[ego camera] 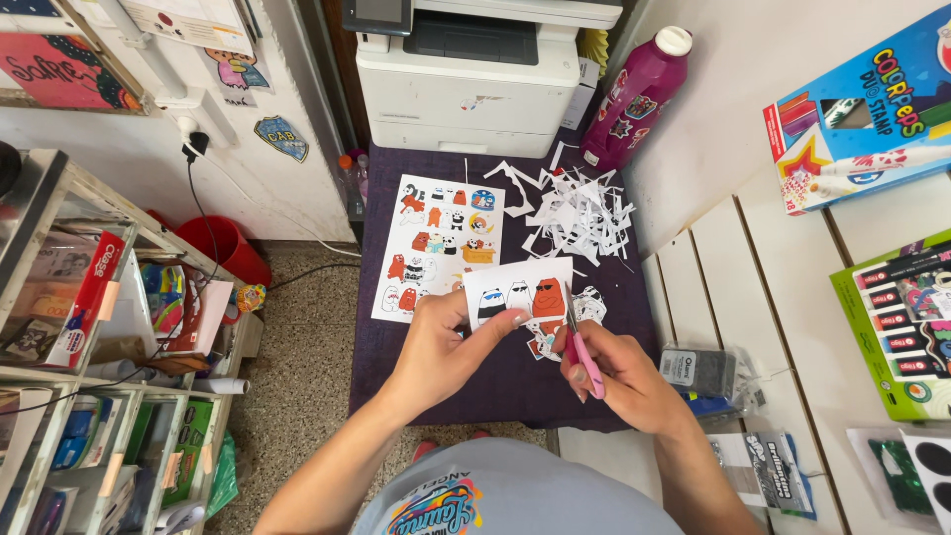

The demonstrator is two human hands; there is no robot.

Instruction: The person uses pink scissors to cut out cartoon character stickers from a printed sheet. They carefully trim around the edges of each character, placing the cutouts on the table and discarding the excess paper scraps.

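Head view: my left hand (446, 342) pinches the bear strip (520, 289) above the tabletop (495, 381); my right hand (609, 381), clamped on pink scissors (582, 357), cuts at its lower edge. Next I judge: steer around the red bear.

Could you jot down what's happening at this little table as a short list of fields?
Place: dark purple table beside white wall shelves
Left hand: holds a white card printed with three cartoon bears
Right hand: grips pink scissors, blades at the card's right edge
Sticker sheet: flat on the table, above the hands
Paper scraps: white heap to the right of the sheet
Cut-outs: a few small pieces under and beside the card
Printer: white, at the far end
Bottle: magenta, white cap, right of the printer
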